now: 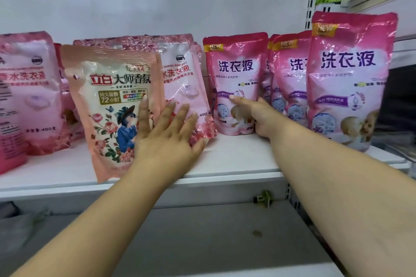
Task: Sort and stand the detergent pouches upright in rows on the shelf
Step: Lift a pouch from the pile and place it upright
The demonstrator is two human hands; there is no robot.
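Both forearms are being reached fwd from the bottom of the view, over the lower shelf (pixel 202 238) and up to the white shelf (pixel 236 159) w/ the detergent pouches.

L hand (pixel 166 132): being held flat, palm fwd, fingers straight and spread. It is being pressed across two pouches at once; the little-finger side is lying on the peach floral pouch (pixel 108 105), the other fingers on the pale pink pouch (pixel 186 87) just behind and to the right of it. Nothing is being gripped. The peach pouch is being kept upright but tilted a bit, its base at the front edge of the shelf. The pale pink one is leaning back, w/ more of the same kind stacked behind it.

R hand (pixel 256 117): wrist is being bent inward, index finger being held out straight w/ its tip touching the front of the left magenta pouch (pixel 235 78). The other fingers are being curled under at the pouch's lower right edge; whether that edge is being pinched cannot be told.

Further magenta pouches: middle group (pixel 290 74) is standing just right of the R hand, and the large front one (pixel 351 78) is nearest the camera at far right. A further pale pink pouch (pixel 27 90) is standing at far left.
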